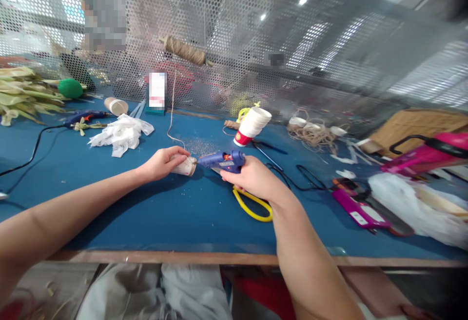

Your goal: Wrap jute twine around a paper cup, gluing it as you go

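Observation:
My left hand (163, 165) is closed around a white paper cup (187, 166), which is tipped on its side over the table. In my right hand (252, 177) is a blue hot glue gun (224, 160). Its nozzle points left and meets or nearly meets the end of the cup; the exact contact is too small to tell. A thin length of twine (170, 125) hangs from a twine spool (185, 50) on the mesh panel and runs down to the cup by my left fingers. Yellow-handled scissors (256, 208) lie just below my right hand.
A stack of paper cups (253, 126) leans behind the glue gun. Crumpled white plastic (120, 133), a second glue gun (86, 117) and corn husks (29, 93) lie left. Right are a twine heap (314, 134), a purple power strip (360, 210) and its black cable (296, 183). A perforated metal panel (226, 81) stands behind.

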Demonstrator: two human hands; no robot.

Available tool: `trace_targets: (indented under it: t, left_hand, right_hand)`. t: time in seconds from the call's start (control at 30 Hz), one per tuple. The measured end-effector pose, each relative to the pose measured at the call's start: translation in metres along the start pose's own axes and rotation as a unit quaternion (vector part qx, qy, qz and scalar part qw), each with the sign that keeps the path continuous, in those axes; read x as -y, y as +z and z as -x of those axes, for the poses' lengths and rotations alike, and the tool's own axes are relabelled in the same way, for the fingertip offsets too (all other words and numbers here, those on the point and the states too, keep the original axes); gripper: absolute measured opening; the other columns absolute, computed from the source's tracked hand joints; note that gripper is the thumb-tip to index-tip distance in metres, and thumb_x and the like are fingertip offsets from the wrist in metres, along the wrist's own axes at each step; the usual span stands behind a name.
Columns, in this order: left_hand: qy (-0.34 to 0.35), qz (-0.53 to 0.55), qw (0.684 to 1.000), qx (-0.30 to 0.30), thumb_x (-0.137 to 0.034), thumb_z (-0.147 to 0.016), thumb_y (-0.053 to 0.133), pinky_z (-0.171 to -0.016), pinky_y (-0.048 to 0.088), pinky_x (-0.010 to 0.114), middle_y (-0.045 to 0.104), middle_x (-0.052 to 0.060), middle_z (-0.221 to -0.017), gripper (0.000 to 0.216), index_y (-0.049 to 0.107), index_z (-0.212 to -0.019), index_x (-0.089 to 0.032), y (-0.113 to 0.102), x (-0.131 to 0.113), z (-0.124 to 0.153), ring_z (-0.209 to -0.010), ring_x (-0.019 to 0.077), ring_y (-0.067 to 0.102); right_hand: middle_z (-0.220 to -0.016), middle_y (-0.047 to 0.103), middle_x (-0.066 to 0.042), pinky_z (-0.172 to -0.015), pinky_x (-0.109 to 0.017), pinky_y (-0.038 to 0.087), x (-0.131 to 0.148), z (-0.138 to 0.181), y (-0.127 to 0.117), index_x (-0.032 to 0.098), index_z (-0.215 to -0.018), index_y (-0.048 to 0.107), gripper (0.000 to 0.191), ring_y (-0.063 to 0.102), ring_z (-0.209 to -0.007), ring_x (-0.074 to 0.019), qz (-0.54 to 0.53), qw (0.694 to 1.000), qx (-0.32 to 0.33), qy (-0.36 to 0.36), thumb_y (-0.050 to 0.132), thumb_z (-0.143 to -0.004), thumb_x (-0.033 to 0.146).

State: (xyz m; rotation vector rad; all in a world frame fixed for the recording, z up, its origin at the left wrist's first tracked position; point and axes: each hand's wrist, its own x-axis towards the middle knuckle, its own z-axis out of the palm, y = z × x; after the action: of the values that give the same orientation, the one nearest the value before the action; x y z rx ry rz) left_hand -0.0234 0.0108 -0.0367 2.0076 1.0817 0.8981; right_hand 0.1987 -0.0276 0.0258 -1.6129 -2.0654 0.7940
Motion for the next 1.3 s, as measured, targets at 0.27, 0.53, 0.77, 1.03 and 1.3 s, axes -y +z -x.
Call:
trace_targets:
  t: [0.27, 0.53, 0.77, 1.03, 1.3]
  left_hand:
    - [-0.001, 0.004, 1.000, 0.005, -0.040, -0.080, 0.039, -0.064, 0.042, 0.024, 0.062, 0.004, -0.083, 0.038, 0.056, -0.099, -0.012, -0.0002, 0.0011, -0.0009, -0.067, 0.0125, 0.053]
    - [0.022, -0.038, 0.999, 0.006, -0.040, -0.081, 0.037, -0.064, 0.042, 0.024, 0.062, 0.004, -0.083, 0.037, 0.056, -0.100, -0.014, -0.0006, 0.0024, 0.0001, -0.069, 0.0129, 0.053]
    - [0.035, -0.047, 0.998, 0.008, -0.040, -0.081, 0.037, -0.066, 0.043, 0.024, 0.063, 0.004, -0.086, 0.037, 0.055, -0.100, -0.014, -0.0006, 0.0021, 0.0010, -0.071, 0.0133, 0.054]
    - [0.031, -0.044, 0.999, 0.007, -0.039, -0.081, 0.038, -0.067, 0.043, 0.024, 0.063, 0.004, -0.086, 0.036, 0.056, -0.099, -0.014, -0.0010, 0.0015, 0.0009, -0.072, 0.0134, 0.055]
    - [0.025, -0.043, 0.999, 0.009, -0.039, -0.081, 0.037, -0.066, 0.043, 0.024, 0.063, 0.003, -0.085, 0.036, 0.056, -0.099, -0.014, -0.0011, -0.0001, 0.0009, -0.072, 0.0135, 0.055]
  right_hand:
    - [-0.045, 0.049, 0.003, -0.044, -0.022, 0.037, 0.0030, 0.0026, -0.0016, 0.016, -0.059, 0.049, 0.017, 0.045, -0.040, -0.0094, 0.011, 1.000, 0.003, -0.005, 0.053, -0.067, 0.031]
    - [-0.046, 0.047, 0.004, -0.043, -0.021, 0.037, -0.0009, -0.0017, 0.0002, 0.017, -0.066, 0.052, 0.015, 0.044, -0.040, -0.0082, 0.004, 1.000, -0.018, -0.003, 0.053, -0.068, 0.031]
    - [-0.047, 0.048, 0.003, -0.039, -0.020, 0.037, 0.0003, -0.0051, 0.0010, 0.017, -0.066, 0.052, 0.017, 0.044, -0.039, -0.0082, -0.016, 1.000, -0.021, 0.005, 0.055, -0.067, 0.034]
    - [-0.047, 0.047, 0.003, -0.039, -0.019, 0.036, -0.0024, -0.0040, -0.0006, 0.016, -0.063, 0.050, 0.018, 0.043, -0.039, -0.0073, -0.018, 1.000, -0.010, 0.003, 0.054, -0.067, 0.033]
    - [-0.048, 0.049, 0.003, -0.040, -0.019, 0.036, -0.0007, 0.0004, -0.0019, 0.017, -0.064, 0.051, 0.016, 0.043, -0.039, -0.0073, -0.025, 1.000, 0.002, 0.010, 0.055, -0.067, 0.032]
